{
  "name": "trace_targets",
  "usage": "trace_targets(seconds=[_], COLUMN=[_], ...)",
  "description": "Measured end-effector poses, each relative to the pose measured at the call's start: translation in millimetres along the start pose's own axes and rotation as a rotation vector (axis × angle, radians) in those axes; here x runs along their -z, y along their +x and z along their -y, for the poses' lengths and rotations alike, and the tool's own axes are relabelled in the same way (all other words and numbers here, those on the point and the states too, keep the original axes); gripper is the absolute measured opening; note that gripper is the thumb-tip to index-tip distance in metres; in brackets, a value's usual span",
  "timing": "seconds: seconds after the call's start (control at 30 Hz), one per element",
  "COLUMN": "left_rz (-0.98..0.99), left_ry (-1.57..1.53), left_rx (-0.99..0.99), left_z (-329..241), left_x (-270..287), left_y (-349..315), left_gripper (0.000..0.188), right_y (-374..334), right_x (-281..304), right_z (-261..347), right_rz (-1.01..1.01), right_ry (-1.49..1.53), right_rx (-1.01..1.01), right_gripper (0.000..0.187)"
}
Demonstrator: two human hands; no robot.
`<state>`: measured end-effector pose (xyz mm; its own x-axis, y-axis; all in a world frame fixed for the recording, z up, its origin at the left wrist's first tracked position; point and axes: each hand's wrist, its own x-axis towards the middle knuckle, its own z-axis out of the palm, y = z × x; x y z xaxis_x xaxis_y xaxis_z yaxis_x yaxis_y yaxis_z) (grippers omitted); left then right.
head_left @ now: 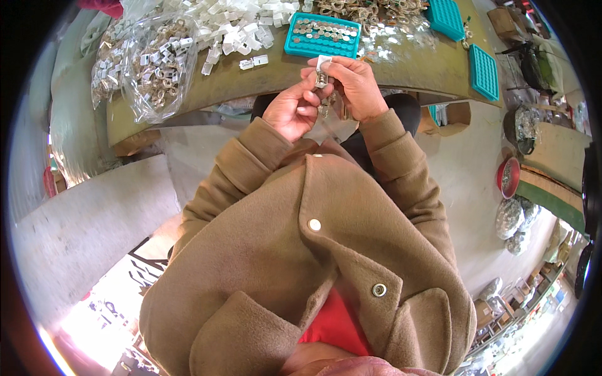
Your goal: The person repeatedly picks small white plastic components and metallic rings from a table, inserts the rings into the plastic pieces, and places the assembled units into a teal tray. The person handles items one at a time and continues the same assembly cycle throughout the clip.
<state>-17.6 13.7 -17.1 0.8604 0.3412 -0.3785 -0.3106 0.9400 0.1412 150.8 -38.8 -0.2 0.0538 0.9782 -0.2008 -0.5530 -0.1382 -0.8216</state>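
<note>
Both hands meet at the table's front edge around a small white plastic housing [322, 74] with a metallic part showing in it. My left hand [292, 111] grips its lower end with bent fingers. The fingers and thumb of my right hand [357, 88] close on its upper end. A thin coiled cable [325, 105] hangs beneath the housing, between the hands. Just beyond them lies a teal tray [292, 51] bearing rows of small round metal pieces. Two loose white housings [253, 62] rest left of the tray.
White plastic housings [241, 28] are heaped at the back of the table [414, 78]. Transparent bags [160, 72] of white pieces and coiled cables stand at left. More coiled cables [376, 7] lie behind the tray. Other teal trays [484, 72] sit at right. A red basin [508, 177] is on the floor.
</note>
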Motion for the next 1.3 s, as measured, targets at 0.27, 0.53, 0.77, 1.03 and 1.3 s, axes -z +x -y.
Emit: trace_targets(seconds=[0.27,0.53,0.77,1.03,1.3], left_rz=[-0.135,-0.247,-0.300,-0.147,-0.164], left_ry=[-0.054,0.140,0.454,1.065,0.984], left_rx=[-0.089,0.089,-0.003,-0.315,-0.191], left_z=[5,9,33,36,31], left_x=[-12,-8,-17,-23,-23], left_y=[-2,3,9,22,23], left_gripper=[0.020,0.022,0.021,0.026,0.030], right_y=[-6,-23,-53,-54,-46], right_x=[0,19,35,87,91], right_z=[-5,-17,-28,0,-9], right_rz=[0.081,-0.121,-0.186,-0.654,-0.502], right_ry=[-0.462,-1.153,-1.220,-1.591,-1.734], right_rx=[0.319,0.865,0.714,0.871,0.796], right_gripper=[0.038,0.032,0.039,0.033,0.032])
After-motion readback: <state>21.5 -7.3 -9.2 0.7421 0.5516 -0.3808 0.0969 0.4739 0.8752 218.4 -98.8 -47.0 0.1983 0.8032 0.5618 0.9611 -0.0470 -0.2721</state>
